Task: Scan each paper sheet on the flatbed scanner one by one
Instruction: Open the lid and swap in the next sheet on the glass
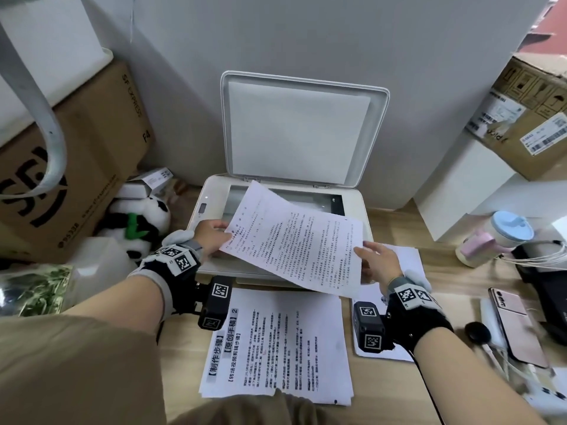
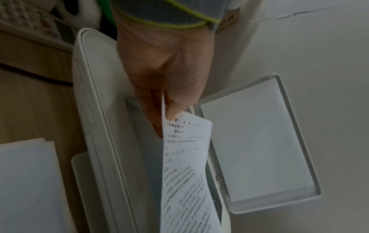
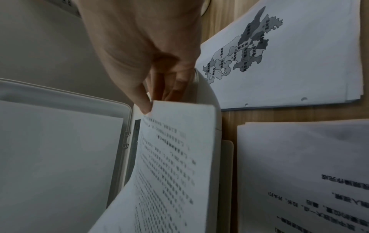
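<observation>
A white flatbed scanner (image 1: 202, 222) sits against the wall with its lid (image 1: 302, 130) raised and its glass (image 1: 245, 199) bare. Both hands hold one printed sheet (image 1: 294, 240) face up, tilted over the glass. My left hand (image 1: 211, 236) pinches the sheet's left edge between thumb and fingers (image 2: 153, 116). My right hand (image 1: 379, 259) pinches the right edge, thumb on top (image 3: 143, 104). A stack of printed sheets (image 1: 276, 342) lies on the desk in front of the scanner. Another stack (image 3: 289, 55), topped by a map page, lies to the right, under my right wrist.
Cardboard boxes (image 1: 76, 167) and a panda plush (image 1: 144, 228) crowd the left of the scanner. White boxes (image 1: 460, 191), a pastel bottle (image 1: 494, 237), a pink phone (image 1: 515, 323), cables and a black device (image 1: 543, 265) fill the right side of the wooden desk (image 1: 395, 228).
</observation>
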